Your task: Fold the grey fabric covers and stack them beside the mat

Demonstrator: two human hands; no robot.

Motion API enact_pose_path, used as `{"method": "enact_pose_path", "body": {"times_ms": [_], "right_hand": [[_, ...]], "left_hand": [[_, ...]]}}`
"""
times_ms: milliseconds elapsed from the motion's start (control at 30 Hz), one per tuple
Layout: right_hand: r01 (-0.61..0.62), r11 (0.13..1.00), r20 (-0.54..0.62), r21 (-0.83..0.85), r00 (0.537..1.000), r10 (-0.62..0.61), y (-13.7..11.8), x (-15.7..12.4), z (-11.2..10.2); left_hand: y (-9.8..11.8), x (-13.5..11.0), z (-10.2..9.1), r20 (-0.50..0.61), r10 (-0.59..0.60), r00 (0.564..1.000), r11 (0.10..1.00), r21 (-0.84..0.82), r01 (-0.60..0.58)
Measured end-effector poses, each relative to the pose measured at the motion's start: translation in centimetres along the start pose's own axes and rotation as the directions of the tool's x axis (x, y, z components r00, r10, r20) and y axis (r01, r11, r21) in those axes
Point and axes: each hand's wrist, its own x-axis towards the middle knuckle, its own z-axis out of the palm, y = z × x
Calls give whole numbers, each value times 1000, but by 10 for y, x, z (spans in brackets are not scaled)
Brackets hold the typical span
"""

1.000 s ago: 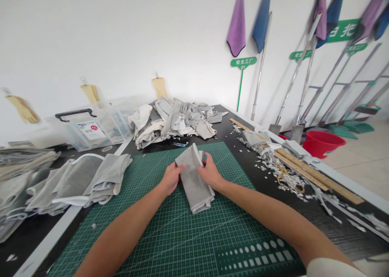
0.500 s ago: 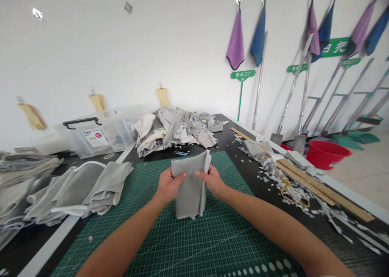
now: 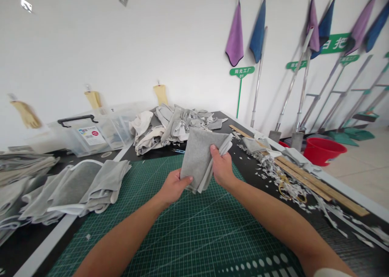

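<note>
Both left hand (image 3: 174,187) and right hand (image 3: 222,167) grip folded knit cloth (image 3: 197,159).

- We note a transparent plastic storage box (image 3: 97,136) with black handle and printed label, far left of the black worktable (image 3: 146,153)
- We count folded grey fabric pieces (image 3: 82,192) with white edging, stacked left of the green cutting mat (image 3: 188,244)
- Crumpled grey and white fabric heap (image 3: 173,131) lies at the table's far end
- We see white fabric scraps (image 3: 267,167) strewn right, around yellow-handled scissors (image 3: 287,190), beside wooden strips (image 3: 316,184)
- Red bucket (image 3: 324,150) stands on the floor
- Purple towel (image 3: 234,36) and blue towel (image 3: 258,30) hang on the wall, above a green sign (image 3: 242,71)
- Yellow gloves (image 3: 160,94) hang lower down
- Long-handled mops (image 3: 291,86) lean against the wall
</note>
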Motion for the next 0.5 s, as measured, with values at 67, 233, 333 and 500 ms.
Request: {"method": "enact_pose_path", "body": {"times_ms": [67,233,333,500], "right_hand": [[16,1000,8,-12,1000,-16,0,1,0],[-114,990,47,-88,992,119,8,2,-3],[-256,958,63,-131,962,266,15,3,-6],[-419,866,211,-272,852,478,19,5,-12]], "left_hand": [[-4,6,-5,-87,38,996,997,66,-32],[-3,15,-30,-368,119,922,950,313,2],[2,16,-44,-479,126,869,942,333,47],[9,20,-55,-567,85,819,989,150,2]]}}
